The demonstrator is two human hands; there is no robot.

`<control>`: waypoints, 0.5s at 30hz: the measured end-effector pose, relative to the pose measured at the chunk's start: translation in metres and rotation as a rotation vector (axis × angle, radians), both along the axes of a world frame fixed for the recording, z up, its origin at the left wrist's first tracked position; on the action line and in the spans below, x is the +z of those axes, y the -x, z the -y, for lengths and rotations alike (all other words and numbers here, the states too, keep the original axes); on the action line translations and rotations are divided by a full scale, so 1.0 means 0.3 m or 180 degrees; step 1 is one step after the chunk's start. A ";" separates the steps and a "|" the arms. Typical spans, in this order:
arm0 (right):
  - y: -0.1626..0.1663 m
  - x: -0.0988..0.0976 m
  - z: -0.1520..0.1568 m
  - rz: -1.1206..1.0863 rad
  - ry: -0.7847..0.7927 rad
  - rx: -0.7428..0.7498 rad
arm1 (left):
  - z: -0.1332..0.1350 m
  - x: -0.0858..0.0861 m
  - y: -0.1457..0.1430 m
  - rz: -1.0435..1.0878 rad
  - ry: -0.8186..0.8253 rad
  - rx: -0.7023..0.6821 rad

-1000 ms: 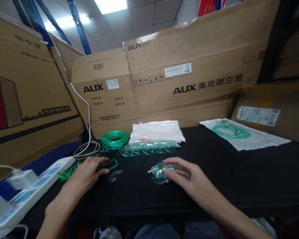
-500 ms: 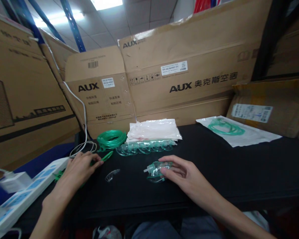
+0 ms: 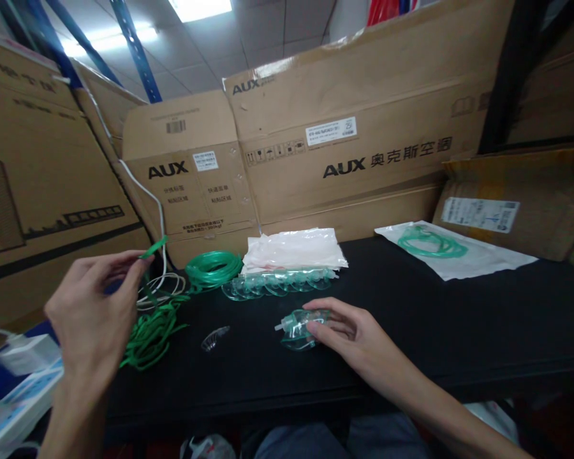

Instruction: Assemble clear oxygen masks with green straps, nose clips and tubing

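Observation:
My left hand [image 3: 98, 296] is raised at the left and pinches a green elastic strap [image 3: 154, 247] between thumb and fingertips. Below it, a tangled pile of green straps [image 3: 153, 335] lies on the black table [image 3: 277, 382]. My right hand [image 3: 347, 325] rests at the middle of the table, its fingers around a clear green oxygen mask [image 3: 296, 328] whose pale connector points left. Between the hands lies a small clear curved plastic piece [image 3: 215, 338]. Behind the mask sits a row of nested clear green masks [image 3: 280, 284].
A coil of green tubing [image 3: 214, 268] lies beside white plastic packets [image 3: 295, 248]. At the right, more tubing [image 3: 430, 243] rests on a white pouch [image 3: 490, 254]. A white power strip [image 3: 26, 398] stands at the left edge. Cardboard boxes [image 3: 287, 185] wall the back.
My left hand has risen and moved left from the strap pile, lifting one green strap and uncovering the pile. My right hand stays on the mask.

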State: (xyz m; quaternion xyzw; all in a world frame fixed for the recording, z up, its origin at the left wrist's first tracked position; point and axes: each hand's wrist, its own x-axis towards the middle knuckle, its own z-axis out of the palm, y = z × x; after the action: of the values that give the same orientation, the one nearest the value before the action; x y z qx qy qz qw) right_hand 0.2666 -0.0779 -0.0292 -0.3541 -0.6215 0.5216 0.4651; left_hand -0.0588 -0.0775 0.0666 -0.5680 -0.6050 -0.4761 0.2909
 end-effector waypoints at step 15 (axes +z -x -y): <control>-0.018 0.021 -0.001 -0.0955 0.0179 -0.0661 | -0.091 -0.173 -0.317 0.1079 0.1465 -0.1701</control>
State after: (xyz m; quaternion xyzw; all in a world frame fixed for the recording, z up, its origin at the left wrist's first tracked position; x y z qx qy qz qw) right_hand 0.2719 -0.0775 -0.0230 -0.3475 -0.4904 0.5350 0.5937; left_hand 0.0362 -0.0501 0.0147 -0.6692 -0.5663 -0.4740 -0.0825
